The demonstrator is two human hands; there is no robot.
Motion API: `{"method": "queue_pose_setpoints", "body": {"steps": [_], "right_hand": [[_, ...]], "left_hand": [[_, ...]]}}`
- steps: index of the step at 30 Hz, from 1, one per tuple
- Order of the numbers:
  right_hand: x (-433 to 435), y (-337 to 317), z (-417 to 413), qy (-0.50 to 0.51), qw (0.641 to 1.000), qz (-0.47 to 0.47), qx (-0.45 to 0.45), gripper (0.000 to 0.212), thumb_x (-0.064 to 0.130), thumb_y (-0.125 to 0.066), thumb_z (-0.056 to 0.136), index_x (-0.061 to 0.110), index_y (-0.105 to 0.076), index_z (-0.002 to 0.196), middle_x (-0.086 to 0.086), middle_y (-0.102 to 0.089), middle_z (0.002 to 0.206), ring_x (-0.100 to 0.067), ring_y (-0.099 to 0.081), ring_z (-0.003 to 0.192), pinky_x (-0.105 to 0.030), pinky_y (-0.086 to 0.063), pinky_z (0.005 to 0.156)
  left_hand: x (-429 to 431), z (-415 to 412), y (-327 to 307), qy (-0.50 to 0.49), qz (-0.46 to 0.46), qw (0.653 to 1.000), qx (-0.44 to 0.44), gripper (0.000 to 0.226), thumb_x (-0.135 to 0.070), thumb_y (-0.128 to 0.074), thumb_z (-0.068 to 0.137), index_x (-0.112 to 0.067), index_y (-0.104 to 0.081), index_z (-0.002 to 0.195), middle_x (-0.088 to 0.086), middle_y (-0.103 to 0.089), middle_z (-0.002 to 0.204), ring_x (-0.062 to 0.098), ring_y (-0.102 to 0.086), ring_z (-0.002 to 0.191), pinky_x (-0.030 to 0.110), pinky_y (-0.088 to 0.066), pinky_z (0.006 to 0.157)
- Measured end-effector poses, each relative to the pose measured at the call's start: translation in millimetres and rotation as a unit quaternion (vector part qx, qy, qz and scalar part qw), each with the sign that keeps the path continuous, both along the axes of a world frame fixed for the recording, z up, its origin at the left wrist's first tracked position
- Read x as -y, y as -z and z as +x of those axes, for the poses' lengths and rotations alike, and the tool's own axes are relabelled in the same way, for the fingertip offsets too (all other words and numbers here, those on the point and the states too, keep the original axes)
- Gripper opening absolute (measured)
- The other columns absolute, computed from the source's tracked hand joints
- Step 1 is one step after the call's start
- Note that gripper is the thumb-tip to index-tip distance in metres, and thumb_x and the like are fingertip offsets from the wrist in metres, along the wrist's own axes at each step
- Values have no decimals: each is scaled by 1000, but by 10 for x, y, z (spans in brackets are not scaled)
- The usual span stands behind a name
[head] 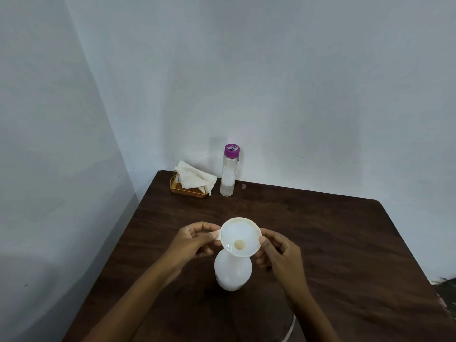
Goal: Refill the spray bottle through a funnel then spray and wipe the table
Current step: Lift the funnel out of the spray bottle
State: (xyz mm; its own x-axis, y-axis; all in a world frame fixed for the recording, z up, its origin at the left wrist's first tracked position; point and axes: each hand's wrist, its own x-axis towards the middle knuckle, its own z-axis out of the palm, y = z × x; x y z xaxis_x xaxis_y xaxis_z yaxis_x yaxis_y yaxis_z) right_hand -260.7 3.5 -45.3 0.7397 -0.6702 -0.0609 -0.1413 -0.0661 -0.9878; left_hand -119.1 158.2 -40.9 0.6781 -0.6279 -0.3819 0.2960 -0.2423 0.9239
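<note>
Spray bottle [233, 272], white translucent plastic with a rounded shoulder, stands upright on the near middle of the table, between our two hands. We take the field from largest to smallest. Pale blue-grey walls [296, 82] meet in a corner at the left. A dark brown wooden table [333, 243] with rounded corners sits against them. Our left hand [195, 240] pinches the small tab on the funnel's left rim between thumb and curled fingers. Our right hand [278, 255] pinches the opposite rim between thumb and forefinger, its other fingers loosely curled below.

At the far edge, near the wall, we note a tall clear plastic bottle with a purple cap [229, 174], upright and closed. Just to its left lies a gold wire holder [187, 191] carrying folded white paper tissues [195, 177].

The round white plastic funnel [240, 236] sits directly over the spray bottle's neck and hides it. We cannot tell whether its spout is seated inside. Its bowl faces up, tilted slightly toward us.
</note>
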Motion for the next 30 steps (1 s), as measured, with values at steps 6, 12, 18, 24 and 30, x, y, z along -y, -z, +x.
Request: {"method": "queue_pose_setpoints", "body": {"steps": [6, 12, 18, 24, 30], "right_hand": [[-20, 83, 24, 26, 1000, 8, 4, 17, 11, -57, 91, 23, -67, 96, -2, -68, 56, -8, -60, 48, -17, -47, 45], [-15, 102, 23, 15, 999, 25, -12, 15, 11, -56, 92, 15, -68, 99, -3, -66, 54, -9, -59, 47, -17, -47, 45], [1, 51, 26, 6, 998, 49, -28, 13, 11, -57, 91, 12, -69, 97, -5, -66, 55, -11, -59, 46, -19, -48, 44], [7, -106, 7, -1, 996, 86, -3, 11, 11, -59, 90, 14, -69, 92, -7, -65, 56, -16, -60, 48, -23, -50, 46], [25, -196, -13, 6, 991, 134, 22, 11, 10, -58, 90, 8, -69, 93, -10, -63, 56, -19, -59, 48, -25, -48, 45]], "left_hand": [[5, 20, -6, 19, -14, 1000, -6, 14, -15, -63, 87, -11, -69, 99, 8, -73, 79, 8, -62, 60, 26, -53, 67], [11, 42, 16, 13, 18, 1000, -11, 13, -17, -64, 86, -14, -70, 97, 5, -75, 81, 10, -65, 67, 24, -54, 67], [15, 42, -9, 20, 41, 999, -9, 12, -20, -65, 85, -16, -70, 96, 3, -75, 81, 10, -63, 68, 22, -54, 66], [-22, 100, -136, 37, 18, 999, -18, 14, -21, -67, 84, -16, -70, 96, 5, -75, 82, 6, -63, 64, 23, -54, 67], [-1, 83, -243, 27, -39, 998, -38, 13, -15, -63, 85, -15, -70, 96, 7, -74, 80, 8, -65, 64, 21, -55, 65]]}}
